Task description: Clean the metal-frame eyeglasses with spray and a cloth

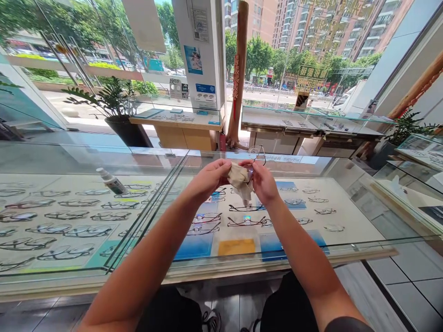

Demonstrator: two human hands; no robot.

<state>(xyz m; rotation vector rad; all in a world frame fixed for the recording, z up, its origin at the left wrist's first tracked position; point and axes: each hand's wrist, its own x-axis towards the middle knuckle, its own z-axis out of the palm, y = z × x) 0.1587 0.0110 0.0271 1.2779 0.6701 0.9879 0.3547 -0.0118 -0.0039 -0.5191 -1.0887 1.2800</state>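
Above the glass display case, my left hand [212, 179] is closed on a crumpled beige cloth [240, 180] that hangs down from the fingers. My right hand [266, 183] pinches a pair of thin-framed eyeglasses [250, 172] close beside it. One lens shows between the cloth and the right fingers; the cloth seems to cover the other part. A thin frame [256, 151] with temple stands out above the right hand; whether it belongs to the held pair I cannot tell. Off to the left, a white spray bottle [112, 181] stands tilted in view on the glass.
The glass case [367, 246] holds rows of eyeglasses [246, 222] on blue and pale sheets, with a yellow cloth [236, 247] among them. Further off are a potted plant [117, 106], more display counters [187, 122], a wooden post [238, 69] and large windows.
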